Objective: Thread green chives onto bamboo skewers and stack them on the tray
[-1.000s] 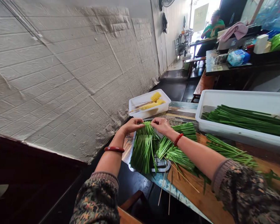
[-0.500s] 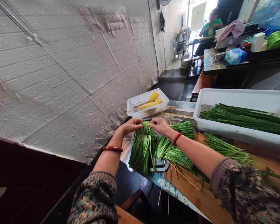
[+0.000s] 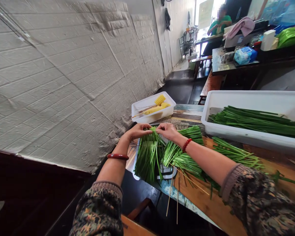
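Note:
My left hand [image 3: 139, 130] and my right hand [image 3: 167, 130] meet at the far end of a bunch of green garlic chives [image 3: 147, 157]. Each hand pinches the pale stem ends between thumb and fingers, a small gap apart. The bunch lies on a metal tray [image 3: 167, 173], its leafy ends toward me. A thin skewer seems to cross the stems. Beside it, under my right wrist, more chive bundles [image 3: 184, 164] are piled. Several bamboo skewers [image 3: 171, 196] stick out from these past the table's near edge.
A white tub [image 3: 152, 114] with yellow skewered food stands beyond my hands. At right, a large white tub [image 3: 248, 131] holds long chives; loose chives [image 3: 236, 152] lie before it on a wooden board [image 3: 199, 200]. The brick-patterned wall [image 3: 76, 72] rises at left. A person [image 3: 220, 26] sits far back.
The whole view has shifted slightly, so things sit a little further left and up. My hands keep their pinch at the same end of the chives, hardly moved.

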A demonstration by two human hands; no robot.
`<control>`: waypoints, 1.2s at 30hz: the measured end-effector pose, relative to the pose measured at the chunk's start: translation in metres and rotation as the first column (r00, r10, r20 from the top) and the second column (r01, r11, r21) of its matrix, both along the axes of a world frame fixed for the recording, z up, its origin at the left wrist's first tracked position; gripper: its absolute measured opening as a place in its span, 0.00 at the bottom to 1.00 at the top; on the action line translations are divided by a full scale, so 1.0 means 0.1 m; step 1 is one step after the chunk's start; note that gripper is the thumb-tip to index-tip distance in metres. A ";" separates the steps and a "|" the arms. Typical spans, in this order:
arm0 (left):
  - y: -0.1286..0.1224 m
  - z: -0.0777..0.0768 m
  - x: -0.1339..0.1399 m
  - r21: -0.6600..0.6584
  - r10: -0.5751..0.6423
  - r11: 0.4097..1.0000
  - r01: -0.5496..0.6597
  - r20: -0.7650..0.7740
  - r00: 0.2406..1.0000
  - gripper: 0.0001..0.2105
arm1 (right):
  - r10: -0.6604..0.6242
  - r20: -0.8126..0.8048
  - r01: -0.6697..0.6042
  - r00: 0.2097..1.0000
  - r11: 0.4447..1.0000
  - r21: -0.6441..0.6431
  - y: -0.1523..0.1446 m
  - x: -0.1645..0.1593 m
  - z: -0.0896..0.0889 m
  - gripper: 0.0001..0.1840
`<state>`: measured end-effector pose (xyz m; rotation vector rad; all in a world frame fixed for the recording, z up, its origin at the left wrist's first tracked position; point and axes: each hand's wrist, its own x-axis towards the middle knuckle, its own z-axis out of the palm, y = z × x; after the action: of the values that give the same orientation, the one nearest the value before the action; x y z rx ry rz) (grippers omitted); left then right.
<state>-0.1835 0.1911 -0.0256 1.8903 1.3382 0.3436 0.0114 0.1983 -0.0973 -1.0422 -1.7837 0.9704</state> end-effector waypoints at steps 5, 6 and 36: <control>0.00 -0.02 0.02 -0.072 -0.046 0.996 0.053 0.097 0.994 0.17 | 0.000 0.016 -0.001 1.000 1.000 0.016 -0.01 0.02 0.03 0.07; 0.00 -0.02 0.01 -0.082 -0.046 0.995 0.054 0.106 0.993 0.17 | -0.003 0.017 0.002 1.000 1.000 0.017 -0.02 0.02 0.03 0.07; 0.02 -0.01 0.21 0.155 -0.109 0.981 0.116 -0.051 0.993 0.16 | -0.043 0.232 0.032 0.972 0.998 0.053 -0.02 0.11 0.17 0.09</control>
<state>-0.1629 0.1935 -0.0271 2.1059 1.2567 0.3633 0.0224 0.1962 -0.0801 -1.1945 -1.9595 0.8032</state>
